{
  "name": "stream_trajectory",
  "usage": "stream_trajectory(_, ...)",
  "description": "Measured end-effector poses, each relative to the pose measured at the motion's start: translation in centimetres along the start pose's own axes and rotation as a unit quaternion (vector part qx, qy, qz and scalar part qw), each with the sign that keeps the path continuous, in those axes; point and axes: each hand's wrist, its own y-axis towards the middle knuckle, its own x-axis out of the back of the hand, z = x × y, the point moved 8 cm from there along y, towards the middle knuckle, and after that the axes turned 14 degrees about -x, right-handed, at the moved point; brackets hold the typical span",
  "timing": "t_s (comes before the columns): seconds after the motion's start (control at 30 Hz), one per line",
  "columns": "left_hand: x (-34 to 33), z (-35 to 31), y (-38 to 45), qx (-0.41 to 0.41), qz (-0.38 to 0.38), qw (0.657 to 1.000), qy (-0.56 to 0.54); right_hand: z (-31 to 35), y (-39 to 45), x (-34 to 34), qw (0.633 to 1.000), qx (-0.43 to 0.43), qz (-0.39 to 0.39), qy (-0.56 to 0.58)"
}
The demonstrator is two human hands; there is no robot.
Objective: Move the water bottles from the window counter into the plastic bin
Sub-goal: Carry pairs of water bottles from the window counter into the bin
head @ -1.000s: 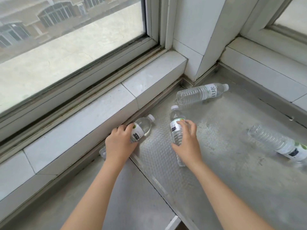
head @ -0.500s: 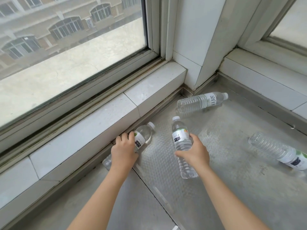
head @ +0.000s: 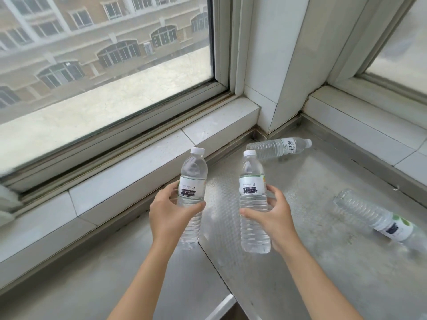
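Left hand (head: 172, 211) clamped round an upright bottle (head: 192, 197); right hand (head: 271, 215) clamped round another (head: 253, 199). Beyond right hand, two bottles (head: 278, 147) (head: 374, 215) lying on counter (head: 323, 262).

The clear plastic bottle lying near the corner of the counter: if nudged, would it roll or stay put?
The clear plastic bottle with the white cap lies on its side on the metal counter, so it would probably roll. It looks full, so likely heavy; ribbed walls may flex slightly.

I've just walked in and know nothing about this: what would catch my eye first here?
Two hands in the middle: the left hand and the right hand each hold a water bottle upright, the left bottle and the right bottle. Behind them, two more bottles lie on the metal counter: the corner bottle and the far-right bottle.
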Motion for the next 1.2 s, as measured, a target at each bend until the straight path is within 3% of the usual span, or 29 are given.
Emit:
stream_trajectory(0.13,2.0,-2.0,-2.7,0.011,-0.039,0.994,-0.101,1.5,-3.5,0.9,0.999,0.038,0.028,0.018)
stream_trajectory(0.5,11.6,-7.5,-13.0,0.034,-0.146,0.964,-0.218,4.0,-14.2,-0.5,0.979,0.123,0.161,0.001)
stream_trajectory(0.87,24.4,-6.4,-24.7,0.039,-0.308,0.931,-0.193,2.4,-25.2,-9.8,0.936,0.144,0.319,-0.047)
stream_trajectory(1.2,39.9,-1.6,-40.0,0.062,-0.444,0.884,-0.13,-3.5,-41.5,-23.3,0.846,0.164,0.493,-0.118)
